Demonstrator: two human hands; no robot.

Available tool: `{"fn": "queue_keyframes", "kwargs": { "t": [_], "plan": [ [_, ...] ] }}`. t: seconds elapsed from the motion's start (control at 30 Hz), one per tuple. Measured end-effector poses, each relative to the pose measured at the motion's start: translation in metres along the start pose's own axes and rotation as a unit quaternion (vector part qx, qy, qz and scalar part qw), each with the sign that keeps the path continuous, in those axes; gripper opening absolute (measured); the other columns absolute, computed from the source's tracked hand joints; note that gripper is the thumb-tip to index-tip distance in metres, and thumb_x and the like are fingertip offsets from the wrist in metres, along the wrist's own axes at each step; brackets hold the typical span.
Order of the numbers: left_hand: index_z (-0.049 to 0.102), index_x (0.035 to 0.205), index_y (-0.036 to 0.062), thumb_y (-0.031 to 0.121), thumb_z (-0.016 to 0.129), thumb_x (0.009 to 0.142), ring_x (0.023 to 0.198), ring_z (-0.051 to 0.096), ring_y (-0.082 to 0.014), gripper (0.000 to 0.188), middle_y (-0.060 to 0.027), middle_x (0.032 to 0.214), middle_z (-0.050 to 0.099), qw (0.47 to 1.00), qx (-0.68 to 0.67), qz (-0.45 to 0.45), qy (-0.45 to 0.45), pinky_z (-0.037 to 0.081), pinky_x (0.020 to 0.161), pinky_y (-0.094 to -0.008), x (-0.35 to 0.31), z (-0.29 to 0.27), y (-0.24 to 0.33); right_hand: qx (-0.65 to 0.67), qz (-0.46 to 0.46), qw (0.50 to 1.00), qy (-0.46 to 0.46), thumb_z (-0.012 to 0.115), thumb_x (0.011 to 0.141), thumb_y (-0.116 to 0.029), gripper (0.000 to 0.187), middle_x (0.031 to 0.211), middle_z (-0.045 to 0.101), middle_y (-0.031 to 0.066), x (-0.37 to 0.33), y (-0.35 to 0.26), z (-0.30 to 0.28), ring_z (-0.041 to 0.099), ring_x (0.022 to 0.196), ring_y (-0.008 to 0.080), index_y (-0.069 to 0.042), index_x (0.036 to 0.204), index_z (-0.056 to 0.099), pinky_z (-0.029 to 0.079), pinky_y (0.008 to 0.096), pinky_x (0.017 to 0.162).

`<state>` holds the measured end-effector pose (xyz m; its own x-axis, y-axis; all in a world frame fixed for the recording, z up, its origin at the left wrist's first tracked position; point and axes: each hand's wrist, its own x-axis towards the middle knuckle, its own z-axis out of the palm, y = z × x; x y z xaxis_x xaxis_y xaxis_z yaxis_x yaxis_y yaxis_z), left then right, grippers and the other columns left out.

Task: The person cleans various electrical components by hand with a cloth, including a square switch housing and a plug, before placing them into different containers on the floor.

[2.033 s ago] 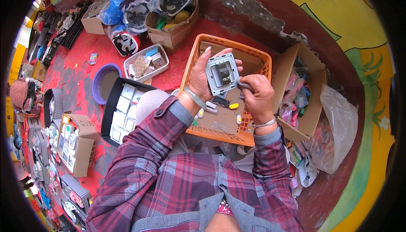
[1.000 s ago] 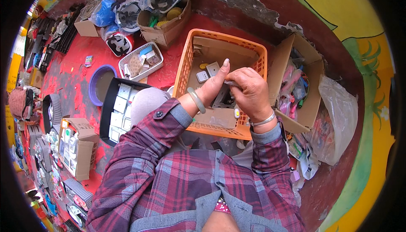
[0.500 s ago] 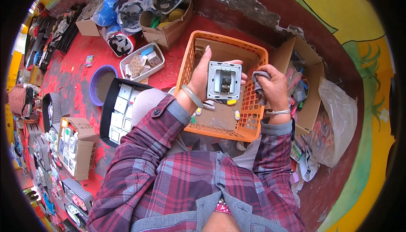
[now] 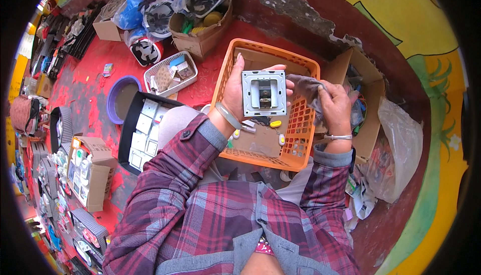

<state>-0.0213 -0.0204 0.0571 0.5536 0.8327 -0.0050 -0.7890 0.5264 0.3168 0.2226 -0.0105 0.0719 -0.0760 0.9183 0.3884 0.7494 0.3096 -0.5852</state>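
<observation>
Head view; left hand (image 4: 232,87) cradles a square white fitting plate (image 4: 264,93), back outward with its dark recessed middle showing; grip half-curled, thumb standing up at the 10 o'clock side, fingertips peeping out past the far edge at 3 o'clock.

Right hand (image 4: 335,105) pinched closed, thumb against fingers, on a limp grey cloth (image 4: 306,87); cloth trails from the pinch toward 10 o'clock, its free tip just beside the plate's upper right corner; cannot tell whether tip touches the left fingertips.

Key relation: plate lies between 9 and 10 o'clock from the right grip, cloth bridging most of the gap; plate nearly square, so no clear long axis; cloth's long axis runs roughly 10 to 4; left hand nearer the plate, bearing it; right hand apart from it.

Plate held over the orange basket (image 4: 299,140); inside, toward 5 o'clock from the plate, a yellow piece (image 4: 275,124) and a white-and-yellow oval piece (image 4: 281,139); black tray (image 4: 129,140) of white pieces at 8 o'clock.
</observation>
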Motion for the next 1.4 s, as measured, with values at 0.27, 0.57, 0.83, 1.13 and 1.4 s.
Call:
{"fn": "queue_keyframes", "kwargs": {
  "t": [0.27, 0.57, 0.83, 1.13, 1.4],
  "plan": [
    [0.034, 0.137, -0.0019, 0.073, 0.014, 0.087, 0.110, 0.056, -0.0365, 0.093, -0.0275, 0.118, 0.055, 1.000, 0.021, 0.000, -0.001, 0.045, 0.095, -0.0502, 0.002, 0.001, 0.000, 0.684, 0.200, 0.701, 0.025, 0.045, 0.097, -0.032, 0.040, 0.110, 0.061, 0.0162, 0.009, -0.020, -0.014, 0.059, 0.101, 0.0252, 0.003, 0.115, 0.055, 0.044, 0.0380, 0.096],
    [0.037, 0.136, -0.0022, 0.073, 0.019, 0.087, 0.104, 0.059, -0.0324, 0.092, -0.0254, 0.114, 0.058, 0.996, 0.085, 0.001, 0.032, 0.049, 0.091, -0.0419, 0.000, 0.004, -0.003, 0.710, 0.180, 0.681, 0.001, 0.051, 0.095, -0.037, 0.038, 0.086, 0.058, 0.0068, 0.005, -0.023, 0.000, 0.059, 0.073, 0.0187, -0.006, 0.116, 0.053, 0.052, 0.0348, 0.064],
    [0.040, 0.135, -0.0022, 0.077, 0.023, 0.084, 0.094, 0.062, -0.0218, 0.096, -0.0174, 0.106, 0.063, 0.985, 0.158, -0.012, 0.075, 0.051, 0.083, -0.0323, 0.003, 0.000, -0.009, 0.697, 0.268, 0.664, 0.019, 0.059, 0.086, -0.009, 0.023, 0.102, 0.062, 0.0075, 0.004, -0.013, -0.005, 0.062, 0.089, 0.0180, -0.003, 0.108, 0.055, 0.052, 0.0302, 0.080],
    [0.042, 0.133, -0.0017, 0.076, 0.024, 0.085, 0.093, 0.062, -0.0188, 0.093, -0.0133, 0.103, 0.064, 0.983, 0.158, -0.036, 0.085, 0.050, 0.084, -0.0313, 0.009, -0.013, -0.016, 0.216, -0.027, 0.976, -0.031, 0.060, 0.072, 0.007, 0.025, 0.089, 0.061, 0.0068, -0.006, -0.036, 0.022, 0.060, 0.083, 0.0166, -0.002, 0.095, 0.063, 0.048, 0.0263, 0.072],
    [0.046, 0.129, -0.0029, 0.075, 0.028, 0.086, 0.101, 0.057, -0.0153, 0.091, -0.0091, 0.115, 0.058, 0.971, 0.214, -0.018, 0.104, 0.046, 0.089, -0.0281, 0.013, -0.018, -0.028, 0.013, -0.186, 0.978, -0.094, 0.061, 0.073, 0.001, 0.018, 0.092, 0.060, 0.0103, -0.007, -0.053, 0.031, 0.057, 0.089, 0.0302, -0.003, 0.090, 0.062, 0.047, 0.0384, 0.078]
  ]
}}
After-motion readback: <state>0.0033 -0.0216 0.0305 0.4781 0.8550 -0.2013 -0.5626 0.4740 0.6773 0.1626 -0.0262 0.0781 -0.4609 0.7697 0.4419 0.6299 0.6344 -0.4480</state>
